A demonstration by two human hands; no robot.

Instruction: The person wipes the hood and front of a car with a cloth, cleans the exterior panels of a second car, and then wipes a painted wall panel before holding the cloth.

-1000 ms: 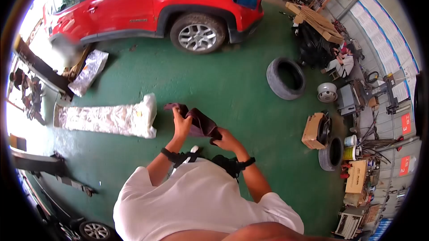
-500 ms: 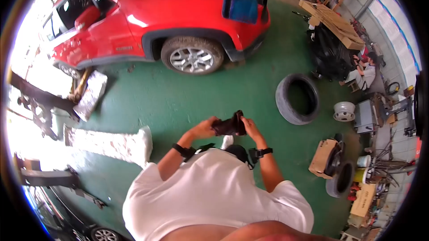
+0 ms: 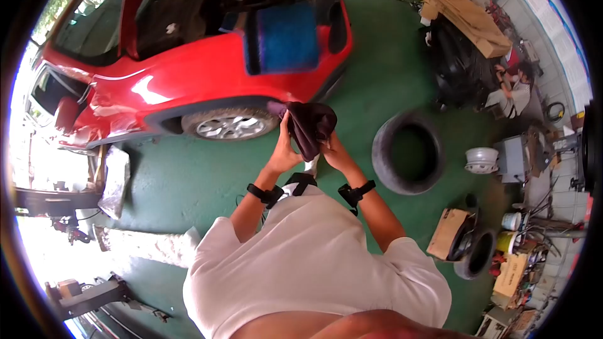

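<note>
A dark maroon cloth (image 3: 309,126), bunched and folded, is held up in front of my body between both hands. My left hand (image 3: 286,147) grips its left side from below. On the other side, my right hand (image 3: 334,150) has hold of the lower right edge, its fingers partly hidden by the fabric. Just beyond the cloth stands a red car (image 3: 188,87) with its engine bay exposed. A blue cover (image 3: 287,37) lies over the car's front fender edge.
A loose tire (image 3: 384,157) lies on the green floor to my right, near a bare wheel rim (image 3: 482,160). Farther right are a cardboard box (image 3: 447,233) and a seated person (image 3: 516,97). A wrapped silvery panel (image 3: 147,245) lies at left, near lift arms (image 3: 94,298).
I have come closer to the red car's front. Both hands have raised the cloth farther forward, and it hangs more bunched than before.
</note>
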